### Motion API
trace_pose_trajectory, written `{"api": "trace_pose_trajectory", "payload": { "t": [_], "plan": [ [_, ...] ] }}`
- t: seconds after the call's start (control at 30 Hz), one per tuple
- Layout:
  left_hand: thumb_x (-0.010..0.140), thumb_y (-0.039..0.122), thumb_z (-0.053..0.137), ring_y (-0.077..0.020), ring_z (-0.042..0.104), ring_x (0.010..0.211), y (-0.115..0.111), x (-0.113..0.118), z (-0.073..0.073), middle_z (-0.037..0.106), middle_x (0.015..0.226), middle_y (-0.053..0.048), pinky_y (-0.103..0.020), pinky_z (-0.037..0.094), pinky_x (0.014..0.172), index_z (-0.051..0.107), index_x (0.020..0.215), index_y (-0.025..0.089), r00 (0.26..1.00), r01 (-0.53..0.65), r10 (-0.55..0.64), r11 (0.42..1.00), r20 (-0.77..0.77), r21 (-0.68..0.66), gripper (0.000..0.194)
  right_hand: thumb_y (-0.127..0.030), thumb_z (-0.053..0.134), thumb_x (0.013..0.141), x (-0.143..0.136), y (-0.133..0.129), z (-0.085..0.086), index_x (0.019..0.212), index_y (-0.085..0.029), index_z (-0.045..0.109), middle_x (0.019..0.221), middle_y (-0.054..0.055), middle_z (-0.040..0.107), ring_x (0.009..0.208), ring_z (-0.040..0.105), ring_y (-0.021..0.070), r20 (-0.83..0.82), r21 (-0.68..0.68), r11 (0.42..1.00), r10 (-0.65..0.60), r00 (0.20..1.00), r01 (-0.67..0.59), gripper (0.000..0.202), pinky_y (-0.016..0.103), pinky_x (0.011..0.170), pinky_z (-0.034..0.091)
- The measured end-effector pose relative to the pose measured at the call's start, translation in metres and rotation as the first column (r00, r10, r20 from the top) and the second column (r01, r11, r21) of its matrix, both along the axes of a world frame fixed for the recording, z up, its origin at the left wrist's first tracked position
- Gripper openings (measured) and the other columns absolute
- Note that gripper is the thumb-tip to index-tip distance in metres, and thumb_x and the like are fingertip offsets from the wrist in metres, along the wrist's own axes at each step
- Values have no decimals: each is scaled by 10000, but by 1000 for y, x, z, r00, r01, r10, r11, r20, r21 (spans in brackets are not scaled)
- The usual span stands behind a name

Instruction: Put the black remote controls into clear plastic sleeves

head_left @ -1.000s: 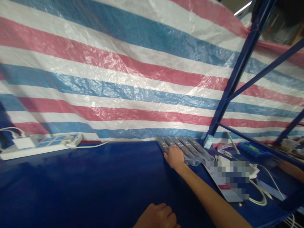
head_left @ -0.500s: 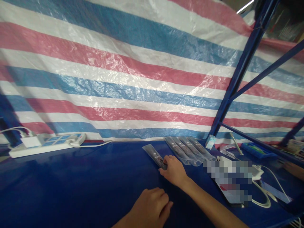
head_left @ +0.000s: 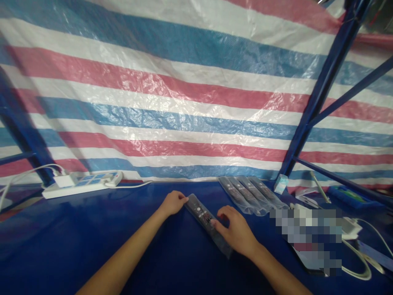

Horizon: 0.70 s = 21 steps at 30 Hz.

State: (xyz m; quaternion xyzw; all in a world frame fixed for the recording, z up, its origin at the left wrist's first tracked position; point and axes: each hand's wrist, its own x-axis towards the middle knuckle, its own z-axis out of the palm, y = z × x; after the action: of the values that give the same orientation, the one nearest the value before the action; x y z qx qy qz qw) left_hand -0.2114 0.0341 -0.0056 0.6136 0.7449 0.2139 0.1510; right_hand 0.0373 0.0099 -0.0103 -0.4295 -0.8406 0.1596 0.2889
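A dark remote control (head_left: 201,215) in a clear plastic sleeve lies slanted on the blue table, its buttons showing through the film. My left hand (head_left: 174,202) pinches the sleeve's far left end between thumb and fingertips. Over the near right part, my right hand (head_left: 236,229) has thumb and fingers apart, the thumb tip at the remote's edge; whether it presses on it I cannot tell. Behind and to the right, several more sleeved remote controls (head_left: 245,191) lie side by side in a row.
A white power strip (head_left: 82,185) with plugs and cables sits at the back left. At right are a small box (head_left: 281,184), a pixelated flat object (head_left: 310,254), white cables and a blue tray (head_left: 350,196). Striped sheeting (head_left: 184,94) and a blue frame post (head_left: 310,110) stand behind.
My left hand has reached forward and taken the sleeve's far end. The sleeved remote control has come nearer, and my right hand's grip on it has opened. The view has shifted left.
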Motion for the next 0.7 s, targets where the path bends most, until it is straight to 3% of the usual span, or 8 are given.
{"api": "trace_pose_trajectory", "payload": {
  "t": [0.13, 0.4, 0.57, 0.7],
  "plan": [
    [801, 231, 568, -196, 664, 759, 7, 1, -1, 718, 747, -42, -245, 447, 665, 711, 724, 171, 999, -34, 35, 999, 25, -26, 174, -290, 557, 860, 7, 9, -4, 736, -213, 564, 760, 17, 592, 765, 570, 181, -82, 44, 999, 9, 997, -5, 146, 294, 707, 431],
    [829, 163, 479, -222, 651, 881, 9, 2, -2, 717, 880, -105, -280, 445, 763, 675, 809, 141, 996, -91, 91, 995, 11, 42, 199, -259, 523, 878, 11, 8, 2, 717, -219, 566, 751, 17, 603, 761, 581, 171, -72, 47, 999, 11, 997, -8, 171, 276, 709, 433],
    [773, 261, 578, -216, 667, 747, 12, 5, 2, 702, 702, -41, -257, 459, 651, 679, 681, 170, 996, -72, 72, 997, 53, 0, 165, -245, 533, 878, 12, 9, 2, 691, -214, 562, 733, 12, 608, 746, 580, 162, -64, 57, 998, -2, 998, 6, 192, 262, 691, 424],
    [747, 152, 561, -209, 656, 725, 9, 14, 11, 687, 667, -35, -257, 441, 649, 660, 630, 174, 998, -61, 62, 997, 0, 44, 154, -247, 529, 880, 14, 13, 1, 689, -210, 564, 717, 10, 603, 714, 577, 155, -90, 59, 998, 9, 996, -4, 198, 253, 673, 416]
  ]
}}
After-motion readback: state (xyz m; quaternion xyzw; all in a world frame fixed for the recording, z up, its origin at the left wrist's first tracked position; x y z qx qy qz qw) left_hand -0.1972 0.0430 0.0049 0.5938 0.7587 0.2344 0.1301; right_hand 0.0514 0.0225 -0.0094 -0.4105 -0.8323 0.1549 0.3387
